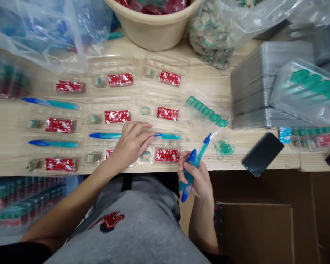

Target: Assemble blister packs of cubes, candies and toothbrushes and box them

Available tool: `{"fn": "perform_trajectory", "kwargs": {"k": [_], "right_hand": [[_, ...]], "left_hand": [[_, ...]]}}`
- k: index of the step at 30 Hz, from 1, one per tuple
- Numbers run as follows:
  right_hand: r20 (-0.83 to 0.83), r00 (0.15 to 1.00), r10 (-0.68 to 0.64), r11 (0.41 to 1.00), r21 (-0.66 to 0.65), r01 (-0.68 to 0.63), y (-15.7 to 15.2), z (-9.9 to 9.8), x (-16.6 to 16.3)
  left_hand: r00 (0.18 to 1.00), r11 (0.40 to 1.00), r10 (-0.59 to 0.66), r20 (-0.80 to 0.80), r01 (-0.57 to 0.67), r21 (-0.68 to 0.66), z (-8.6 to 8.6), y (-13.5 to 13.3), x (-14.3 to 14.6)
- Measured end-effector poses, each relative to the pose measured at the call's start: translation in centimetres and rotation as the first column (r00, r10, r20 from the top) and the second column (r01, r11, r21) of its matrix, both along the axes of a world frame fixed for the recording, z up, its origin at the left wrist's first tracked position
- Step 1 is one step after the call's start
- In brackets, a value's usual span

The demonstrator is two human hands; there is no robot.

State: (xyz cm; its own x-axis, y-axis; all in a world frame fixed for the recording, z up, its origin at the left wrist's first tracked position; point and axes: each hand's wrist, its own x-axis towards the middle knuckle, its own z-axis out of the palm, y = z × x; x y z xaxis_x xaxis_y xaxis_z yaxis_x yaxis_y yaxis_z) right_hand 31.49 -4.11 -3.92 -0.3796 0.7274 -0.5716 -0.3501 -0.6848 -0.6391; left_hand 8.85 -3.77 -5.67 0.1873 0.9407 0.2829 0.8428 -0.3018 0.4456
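Note:
My left hand [132, 143] reaches over the front row of clear plastic trays, its fingers closed at a blue and turquoise pen [170, 137] that lies across one tray. Part of that pen is hidden under the fingers. Another such pen [104, 135] lies just left of the hand. Near the table's front edge, my right hand [196, 176] is wrapped around several blue pens [202, 150], which point different ways. Around my hands, the trays hold red patterned packets [167, 155] and small striped blocks [145, 156].
A cream tub [154, 31] of red packets stands at the back, beside a bag of striped blocks [211, 36]. Stacked clear cases [261, 84] rise at right. A green segmented strip [207, 111], green bits [224, 147] and a phone [263, 154] lie nearer.

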Motion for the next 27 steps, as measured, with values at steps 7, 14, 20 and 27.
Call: {"fn": "perform_trajectory", "kwargs": {"k": [7,14,20,27], "right_hand": [[-0.126,0.989,-0.078,0.997,-0.006,0.078,2.3,1.5,-4.3],[-0.126,0.991,0.032,0.999,-0.024,-0.036,3.1,1.8,-6.2],[-0.118,0.989,0.092,0.996,0.021,-0.09,2.8,1.6,-7.1],[-0.256,0.958,0.131,0.991,0.036,-0.126,3.6,1.0,-6.8]], "left_hand": [[0.789,0.895,0.245,0.564,0.04,-0.445,4.5,-1.3,2.3],[0.764,0.906,0.278,0.582,-0.008,-0.423,5.6,0.7,0.5],[0.775,0.768,0.047,0.631,0.375,-0.518,5.6,4.7,-1.0],[0.585,0.74,0.328,0.741,0.328,-0.587,5.5,8.3,-4.4]]}}
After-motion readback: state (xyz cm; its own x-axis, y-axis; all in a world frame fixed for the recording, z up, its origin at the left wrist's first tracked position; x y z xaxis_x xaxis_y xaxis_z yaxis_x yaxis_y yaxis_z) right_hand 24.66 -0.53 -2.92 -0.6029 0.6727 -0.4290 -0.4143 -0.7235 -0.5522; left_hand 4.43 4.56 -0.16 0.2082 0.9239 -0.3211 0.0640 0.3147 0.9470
